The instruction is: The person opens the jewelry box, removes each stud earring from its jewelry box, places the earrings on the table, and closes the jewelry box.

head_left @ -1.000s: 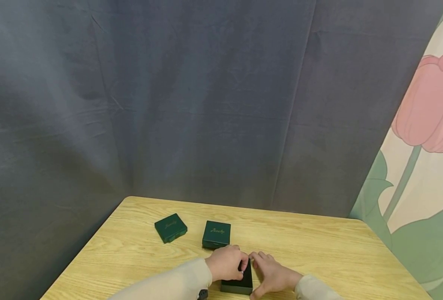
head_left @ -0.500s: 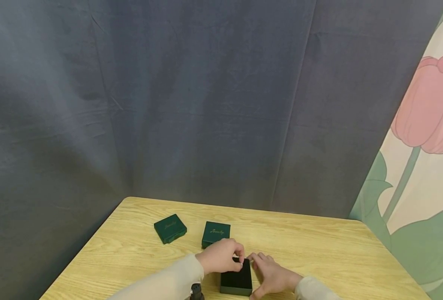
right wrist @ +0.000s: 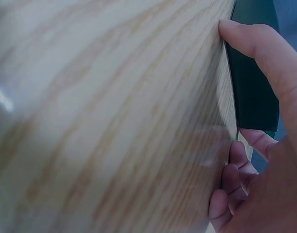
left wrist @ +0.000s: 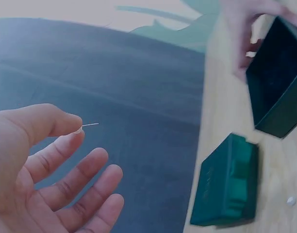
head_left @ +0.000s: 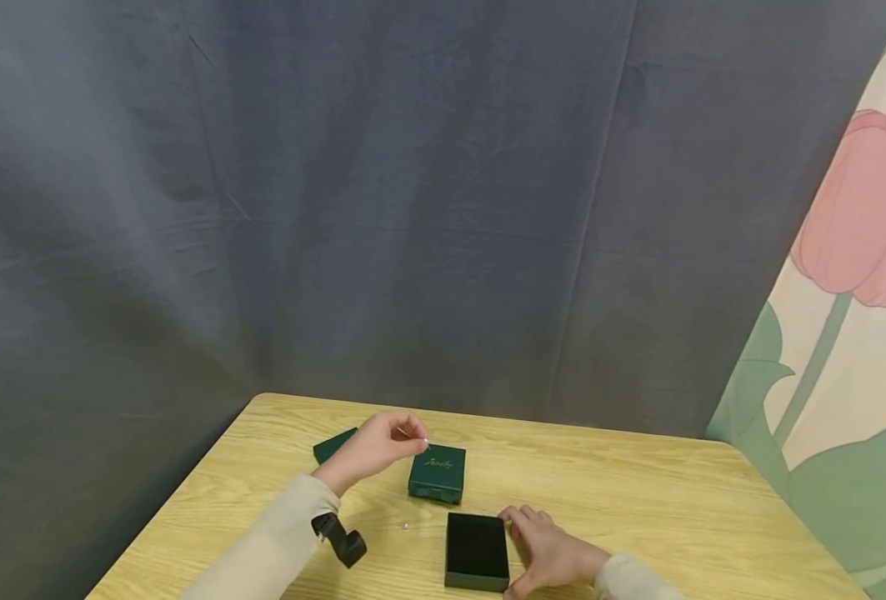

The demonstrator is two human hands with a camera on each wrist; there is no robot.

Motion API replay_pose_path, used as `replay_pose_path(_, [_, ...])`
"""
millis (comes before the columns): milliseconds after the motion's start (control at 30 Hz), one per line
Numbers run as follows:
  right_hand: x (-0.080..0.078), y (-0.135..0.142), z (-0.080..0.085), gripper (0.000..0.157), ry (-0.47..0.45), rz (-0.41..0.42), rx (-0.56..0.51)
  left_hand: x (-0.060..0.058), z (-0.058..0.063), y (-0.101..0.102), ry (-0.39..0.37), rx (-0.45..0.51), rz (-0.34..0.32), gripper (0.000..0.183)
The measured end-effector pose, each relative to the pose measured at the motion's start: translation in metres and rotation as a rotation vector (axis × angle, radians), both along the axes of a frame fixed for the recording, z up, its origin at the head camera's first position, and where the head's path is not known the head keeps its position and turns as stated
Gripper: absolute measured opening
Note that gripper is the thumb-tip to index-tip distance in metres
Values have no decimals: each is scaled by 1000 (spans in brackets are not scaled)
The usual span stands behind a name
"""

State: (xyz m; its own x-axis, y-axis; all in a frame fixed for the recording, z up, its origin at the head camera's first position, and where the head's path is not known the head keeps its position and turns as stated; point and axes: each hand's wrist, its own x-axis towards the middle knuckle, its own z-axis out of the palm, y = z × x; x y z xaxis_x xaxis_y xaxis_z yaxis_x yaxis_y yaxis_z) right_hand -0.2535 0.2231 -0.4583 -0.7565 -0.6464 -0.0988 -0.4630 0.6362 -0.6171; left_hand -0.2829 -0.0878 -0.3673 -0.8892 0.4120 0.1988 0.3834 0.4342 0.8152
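On the pale wood-grain table [head_left: 638, 483], my right hand [head_left: 549, 554] gripped an open, black-lined green box [head_left: 476, 581] by two corners, apparently to steady it. Near the closed, gold-lettered green box [head_left: 437, 477], my left hand [head_left: 382, 444], other fingers relaxed, pinched a slender silvery pin [left wrist: 91, 124], probably keeping its shaft clear.
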Motion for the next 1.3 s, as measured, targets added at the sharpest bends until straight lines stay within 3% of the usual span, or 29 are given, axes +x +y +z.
replay_pose_path(100, [0, 0, 1, 71, -4, -6, 3, -1, 0, -9, 5, 9, 51, 9])
replay_pose_path(200, [1, 0, 2, 71, -12, -11, 5, -3, -7, -16, 5, 5, 68, 10])
replay_pose_path(467, [0, -1, 2, 70, -26, -5, 0, -5, -38, -26, 3, -89, 46, 8])
replay_pose_path(667, [-1, -2, 3, 70, -41, -2, -8, -6, -53, -29, -21, -130, 61, 7])
replay_pose_path(900, [-1, -2, 3, 69, -44, -6, -5, -6, -73, -27, -23, -239, 32, 7])
replay_pose_path(1300, [0, -1, 3, 70, -12, 4, 15, -5, -85, -16, 31, -384, 38, 14])
